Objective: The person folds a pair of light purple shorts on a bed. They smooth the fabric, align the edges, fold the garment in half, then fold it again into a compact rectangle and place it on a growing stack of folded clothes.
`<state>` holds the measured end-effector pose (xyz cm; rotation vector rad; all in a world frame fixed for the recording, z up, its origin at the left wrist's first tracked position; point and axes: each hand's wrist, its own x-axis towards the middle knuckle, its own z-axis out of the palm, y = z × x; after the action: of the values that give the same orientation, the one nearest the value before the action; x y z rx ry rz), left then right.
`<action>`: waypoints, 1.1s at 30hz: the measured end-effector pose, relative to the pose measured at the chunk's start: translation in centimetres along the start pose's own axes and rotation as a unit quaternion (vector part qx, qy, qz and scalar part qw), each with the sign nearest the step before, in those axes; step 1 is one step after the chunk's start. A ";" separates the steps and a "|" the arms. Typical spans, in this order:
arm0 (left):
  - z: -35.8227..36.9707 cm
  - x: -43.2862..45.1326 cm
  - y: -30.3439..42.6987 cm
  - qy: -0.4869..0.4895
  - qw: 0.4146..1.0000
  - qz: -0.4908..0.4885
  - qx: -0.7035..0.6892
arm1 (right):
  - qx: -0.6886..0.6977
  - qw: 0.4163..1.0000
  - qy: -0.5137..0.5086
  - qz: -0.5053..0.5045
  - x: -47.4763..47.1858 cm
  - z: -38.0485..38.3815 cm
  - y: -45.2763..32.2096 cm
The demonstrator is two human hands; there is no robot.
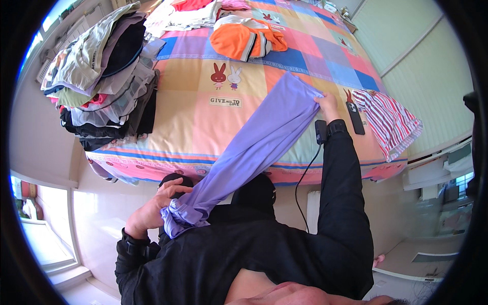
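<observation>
A long purple garment (251,141) stretches diagonally from my lap up over the patchwork bedspread (175,126). Its flat far end lies at the right, where my right hand (327,105) pinches one corner between thumb and fingers. The near end is bunched by my left hand (162,202), which is on the cloth close to my body; some of its fingers are extended. A black device with a cable (321,131) is at my right wrist, beside the cloth. Which kind of garment the purple cloth is, I cannot tell.
A tall pile of folded clothes (106,84) stands at the bed's left edge. Orange clothing (244,40) and white folded clothes (190,19) lie farther back. To the right are a black smartphone (355,117) and a red-and-white striped garment (392,118). A cable (298,190) hangs beside my right arm.
</observation>
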<state>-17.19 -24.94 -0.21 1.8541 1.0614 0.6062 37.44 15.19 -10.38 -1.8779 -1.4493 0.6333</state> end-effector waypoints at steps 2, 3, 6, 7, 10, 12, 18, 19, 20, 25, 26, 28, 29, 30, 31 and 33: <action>-0.1 0.2 0.2 -0.006 1.000 0.018 0.023 | 0.018 0.999 0.044 -0.002 0.5 0.3 0.1; -0.1 0.3 0.3 -0.007 1.000 0.004 0.007 | 0.020 0.997 0.068 0.022 0.7 0.4 0.0; 0.1 0.4 0.4 0.000 1.000 -0.001 0.006 | 0.102 0.994 0.014 0.045 0.4 0.1 -0.6; 0.2 0.5 0.4 0.003 1.000 -0.001 0.004 | 0.133 0.989 -0.015 0.055 0.3 0.0 -0.9; 0.2 0.5 0.3 0.008 1.000 -0.005 0.005 | 0.222 0.968 -0.088 0.080 -0.5 -0.3 -1.6; -0.2 0.6 0.2 0.007 1.000 0.002 0.000 | 0.263 0.952 -0.127 0.093 -0.8 -0.4 -2.1; -4.2 2.7 -0.2 -0.006 0.998 0.059 -0.037 | 0.388 0.895 -0.186 0.118 -0.7 -3.3 -3.0; -4.9 3.4 -0.1 0.031 0.995 0.061 -0.072 | 0.413 0.886 -0.176 0.118 -0.3 -4.1 -3.1; -5.9 4.2 0.0 0.033 0.992 0.046 -0.113 | 0.443 0.873 -0.172 0.114 0.1 -4.9 -3.3; -10.7 10.8 1.0 0.070 0.959 -0.011 -0.275 | 0.496 0.863 -0.036 0.087 2.6 -11.0 -4.7; -11.4 12.0 1.2 0.076 0.955 -0.011 -0.285 | 0.514 0.854 -0.017 0.078 2.9 -12.5 -4.9; -12.6 14.4 1.6 0.072 0.959 0.033 -0.273 | 0.514 0.855 0.000 0.063 3.1 -15.8 -4.6; -13.1 15.6 1.6 0.079 0.958 -0.012 -0.276 | 0.512 0.857 0.015 0.054 2.9 -17.5 -4.0; -13.4 16.3 1.4 0.079 0.955 0.001 -0.284 | 0.510 0.860 0.015 0.028 2.7 -19.2 -3.3; -13.7 16.9 1.0 0.080 0.953 0.006 -0.291 | 0.512 0.857 0.049 0.028 2.4 -20.0 -2.3; -14.7 17.7 -0.9 0.042 0.979 0.009 -0.197 | 0.528 0.848 0.029 0.032 1.5 -21.4 0.4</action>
<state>-19.41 -2.84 5.90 1.5029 0.9024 0.8456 53.62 12.00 3.40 -1.0303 -0.6993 1.1012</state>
